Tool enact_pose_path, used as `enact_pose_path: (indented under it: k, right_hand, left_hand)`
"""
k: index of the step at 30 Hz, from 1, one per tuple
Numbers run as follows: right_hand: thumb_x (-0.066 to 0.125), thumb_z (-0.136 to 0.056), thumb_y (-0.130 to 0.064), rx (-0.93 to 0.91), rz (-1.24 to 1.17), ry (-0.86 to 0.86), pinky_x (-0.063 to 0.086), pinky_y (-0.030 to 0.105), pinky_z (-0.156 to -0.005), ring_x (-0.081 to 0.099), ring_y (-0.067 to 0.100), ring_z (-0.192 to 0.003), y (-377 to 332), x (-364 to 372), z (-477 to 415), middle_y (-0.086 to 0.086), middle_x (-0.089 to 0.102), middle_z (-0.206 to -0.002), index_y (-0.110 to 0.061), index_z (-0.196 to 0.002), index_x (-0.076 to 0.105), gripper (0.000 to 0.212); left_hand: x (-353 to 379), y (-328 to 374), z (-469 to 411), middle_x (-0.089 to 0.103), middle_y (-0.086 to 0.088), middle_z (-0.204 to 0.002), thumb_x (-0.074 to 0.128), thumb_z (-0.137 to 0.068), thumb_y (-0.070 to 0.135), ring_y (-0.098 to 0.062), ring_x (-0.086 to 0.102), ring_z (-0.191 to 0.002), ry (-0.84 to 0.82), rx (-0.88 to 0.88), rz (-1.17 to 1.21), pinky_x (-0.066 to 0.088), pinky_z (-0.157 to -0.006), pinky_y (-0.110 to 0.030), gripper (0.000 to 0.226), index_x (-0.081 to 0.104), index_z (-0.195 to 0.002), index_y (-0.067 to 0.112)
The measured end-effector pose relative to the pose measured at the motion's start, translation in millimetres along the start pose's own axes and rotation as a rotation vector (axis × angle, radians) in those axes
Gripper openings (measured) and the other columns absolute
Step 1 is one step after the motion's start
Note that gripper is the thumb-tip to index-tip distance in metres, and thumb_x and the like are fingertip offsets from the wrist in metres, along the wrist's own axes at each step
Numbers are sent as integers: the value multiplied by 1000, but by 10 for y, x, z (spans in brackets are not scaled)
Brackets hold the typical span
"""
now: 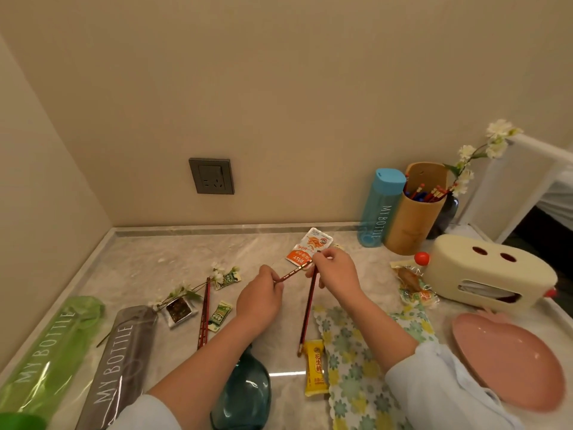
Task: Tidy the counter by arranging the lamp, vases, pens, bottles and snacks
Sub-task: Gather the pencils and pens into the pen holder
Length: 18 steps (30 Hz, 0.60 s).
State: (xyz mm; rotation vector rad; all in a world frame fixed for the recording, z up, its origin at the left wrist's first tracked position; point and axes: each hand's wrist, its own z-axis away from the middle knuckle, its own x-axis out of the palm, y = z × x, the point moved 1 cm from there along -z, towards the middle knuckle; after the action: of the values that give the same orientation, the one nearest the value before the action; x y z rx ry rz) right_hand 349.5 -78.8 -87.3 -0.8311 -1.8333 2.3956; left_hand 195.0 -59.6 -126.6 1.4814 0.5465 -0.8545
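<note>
Left hand (260, 294) pinches one end of a pencil (293, 272) in curled fingertips; its far end reaches the right hand (336, 271), which pinches the top of a second pencil (307, 311) hanging tip-down toward the counter (139, 262), both well left of the holder (415, 218). Cannot tell whether the right fingers also grip the first pencil. Judgement: pencils are being bundled into the right hand so one trip loads the holder, where pens stand upright; two more pencils (204, 315) lie flat farther left of the holder, not yet collected.
</note>
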Motion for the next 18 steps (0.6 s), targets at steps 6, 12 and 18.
enact_pose_path:
  k: [6, 12, 18]
  right_hand:
    - [51, -94, -12, -117, -319, 34, 45, 26, -41, 64, 23, -55, -388, -209, 51, 14, 71, -82, -8, -99, 56, 9]
    - [54, -91, -16, -218, -390, 1, 55, 38, -61, 69, 28, -67, -558, -396, 129, 16, 70, -75, -3, -76, 62, 21]
    - [51, -85, -5, -242, -291, -64, 57, 35, -55, 66, 32, -64, -530, -600, 184, 26, 66, -74, 8, -75, 63, 21]
  left_hand:
    - [-80, 335, -68, 61, 1, -87, 40, -101, 26, -16, 58, -71, -15, -43, 242, 44, -62, -32, 16, 48, -112, 19]
    - [-177, 785, -92, 68, -11, -88, 37, -100, 11, -20, 64, -62, -94, -161, 738, 52, -61, -32, 21, 51, -115, 6]
    - [-233, 1161, -162, 72, -18, -96, 51, -94, 7, -25, 70, -74, -66, -158, 971, 59, -70, -36, 20, 62, -110, 1]
